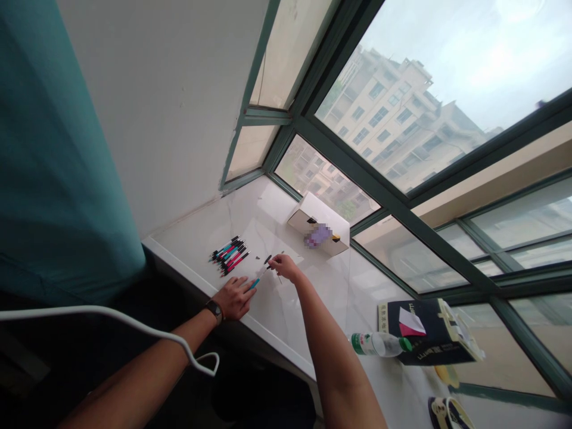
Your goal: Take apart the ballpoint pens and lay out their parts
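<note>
My left hand (233, 298), wearing a dark wristband, rests by the front edge of the white sill and grips a blue pen barrel (255, 283). From the barrel a pale, thin section runs up to my right hand (286, 267). The fingers of my right hand pinch a small black pen part at that end; its exact shape is too small to make out. Close by lies a dark oblong piece (267, 259). Left of the hands is a pile of blue, red and black pens (230, 255). A thin stick-like piece (280, 278) shows below my right hand.
A white box (297, 220) stands at the back by the window. To the right are a water bottle (375, 344) with a green cap, a dark paper bag (429, 348) and a cup-like container (449, 413). A white cable (134, 322) crosses the lower left, near a teal curtain (67, 161).
</note>
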The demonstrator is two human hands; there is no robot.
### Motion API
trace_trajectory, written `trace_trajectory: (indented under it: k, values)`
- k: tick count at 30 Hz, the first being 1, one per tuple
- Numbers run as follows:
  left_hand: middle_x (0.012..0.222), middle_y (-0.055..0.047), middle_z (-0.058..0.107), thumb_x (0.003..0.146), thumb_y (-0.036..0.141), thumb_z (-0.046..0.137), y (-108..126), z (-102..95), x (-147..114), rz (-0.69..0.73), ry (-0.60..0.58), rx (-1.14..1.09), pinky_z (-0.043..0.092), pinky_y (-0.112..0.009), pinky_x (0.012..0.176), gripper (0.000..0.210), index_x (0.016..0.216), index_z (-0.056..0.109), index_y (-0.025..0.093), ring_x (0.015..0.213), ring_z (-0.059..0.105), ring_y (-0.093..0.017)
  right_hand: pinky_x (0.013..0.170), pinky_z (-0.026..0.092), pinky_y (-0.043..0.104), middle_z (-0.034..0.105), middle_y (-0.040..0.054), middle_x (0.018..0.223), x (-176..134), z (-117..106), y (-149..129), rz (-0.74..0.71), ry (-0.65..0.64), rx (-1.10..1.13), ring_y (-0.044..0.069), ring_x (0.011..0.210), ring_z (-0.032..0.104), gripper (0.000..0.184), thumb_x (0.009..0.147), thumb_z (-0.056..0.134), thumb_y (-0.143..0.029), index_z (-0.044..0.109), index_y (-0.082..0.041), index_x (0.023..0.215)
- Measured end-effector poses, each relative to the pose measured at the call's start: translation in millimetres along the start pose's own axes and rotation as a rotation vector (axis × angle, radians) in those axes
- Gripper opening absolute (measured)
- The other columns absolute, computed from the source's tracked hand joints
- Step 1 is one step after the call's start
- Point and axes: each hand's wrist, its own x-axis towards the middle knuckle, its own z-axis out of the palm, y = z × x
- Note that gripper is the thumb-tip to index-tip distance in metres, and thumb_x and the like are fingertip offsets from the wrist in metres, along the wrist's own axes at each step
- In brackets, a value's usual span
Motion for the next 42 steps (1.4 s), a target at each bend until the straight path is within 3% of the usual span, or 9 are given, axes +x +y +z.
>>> trace_trajectory:
  k: [6, 12, 16, 21, 25, 29, 35, 38, 42]
  values:
    - [0.133, -0.009, 0.058, 0.085, 0.028, 0.049, 0, 1.5, 0, 0.000, 0.019, -0.016, 0.036, -0.048, 0.095, 0.040, 0.122, 0.062, 0.023, 0.120, 0.046, -0.030, 0.047, 0.039, 0.019, 0.067, 0.0020, 0.065, -6, 2, -15, 0.014, -0.122, -0.035, 0.009, 0.052, 0.052, 0.027, 0.077, 0.071, -0.043, 0.068, -0.016, 0.075]
    - [0.131, -0.011, 0.059, 0.085, 0.027, 0.047, -1, 1.7, 0, 0.002, 0.017, -0.014, 0.037, -0.047, 0.094, 0.040, 0.122, 0.062, 0.022, 0.120, 0.046, -0.031, 0.048, 0.039, 0.021, 0.065, 0.0027, 0.063, -11, 19, -23, -0.016, -0.163, -0.005, 0.010, 0.052, 0.052, 0.031, 0.073, 0.074, -0.047, 0.068, -0.016, 0.071]
    - [0.128, -0.012, 0.060, 0.085, 0.027, 0.047, -1, 1.0, 0, 0.000, 0.025, -0.027, 0.038, -0.047, 0.094, 0.040, 0.122, 0.062, 0.022, 0.120, 0.046, -0.030, 0.049, 0.041, 0.023, 0.060, 0.0014, 0.061, -15, 32, -18, -0.007, -0.094, 0.104, 0.010, 0.051, 0.051, 0.038, 0.071, 0.073, -0.052, 0.065, -0.015, 0.070]
    - [0.125, -0.013, 0.061, 0.085, 0.027, 0.047, -1, 1.7, 0, 0.001, 0.020, -0.026, 0.037, -0.047, 0.095, 0.041, 0.123, 0.062, 0.021, 0.120, 0.046, -0.031, 0.055, 0.041, 0.023, 0.054, -0.0011, 0.063, -24, 44, -12, 0.057, -0.053, 0.425, 0.009, 0.056, 0.047, 0.045, 0.070, 0.072, -0.059, 0.068, -0.015, 0.081]
    - [0.122, -0.013, 0.061, 0.085, 0.028, 0.047, -1, 2.4, -1, 0.007, 0.001, -0.011, 0.037, -0.048, 0.095, 0.041, 0.122, 0.061, 0.020, 0.120, 0.046, -0.031, 0.059, 0.040, 0.022, 0.051, -0.0025, 0.065, -35, 53, -10, 0.054, -0.054, 0.627, 0.009, 0.061, 0.046, 0.046, 0.069, 0.073, -0.056, 0.070, -0.016, 0.092]
    - [0.124, -0.012, 0.061, 0.085, 0.027, 0.047, -2, 3.7, -1, 0.020, -0.007, -0.004, 0.037, -0.047, 0.095, 0.040, 0.122, 0.061, 0.021, 0.120, 0.046, -0.031, 0.059, 0.040, 0.022, 0.050, -0.0029, 0.065, -43, 61, -9, 0.078, 0.009, 0.707, 0.009, 0.062, 0.045, 0.044, 0.067, 0.075, -0.052, 0.071, -0.016, 0.092]
    - [0.125, -0.012, 0.060, 0.083, 0.024, 0.051, -5, 7.6, -2, 0.042, -0.006, -0.002, 0.037, -0.048, 0.094, 0.046, 0.128, 0.058, 0.021, 0.120, 0.045, -0.031, 0.059, 0.043, 0.023, 0.059, 0.0006, 0.072, -45, 76, -8, 0.126, 0.148, 0.780, 0.009, 0.063, 0.050, 0.040, 0.064, 0.077, -0.049, 0.070, -0.016, 0.085]
    - [0.125, -0.012, 0.061, 0.083, 0.023, 0.050, -5, 8.1, -2, 0.046, -0.008, -0.003, 0.037, -0.049, 0.094, 0.046, 0.128, 0.058, 0.021, 0.120, 0.046, -0.032, 0.066, 0.049, 0.026, 0.067, 0.0053, 0.085, -45, 82, -5, 0.126, 0.170, 0.861, 0.012, 0.070, 0.058, 0.041, 0.065, 0.075, -0.050, 0.069, -0.016, 0.088]
    - [0.123, -0.012, 0.062, 0.083, 0.021, 0.049, -4, 7.5, -2, 0.041, -0.002, -0.015, 0.037, -0.049, 0.094, 0.045, 0.127, 0.059, 0.022, 0.120, 0.046, -0.031, 0.069, 0.053, 0.028, 0.069, 0.0075, 0.085, -46, 90, 1, 0.124, 0.199, 0.918, 0.015, 0.074, 0.063, 0.043, 0.066, 0.075, -0.049, 0.069, -0.015, 0.091]
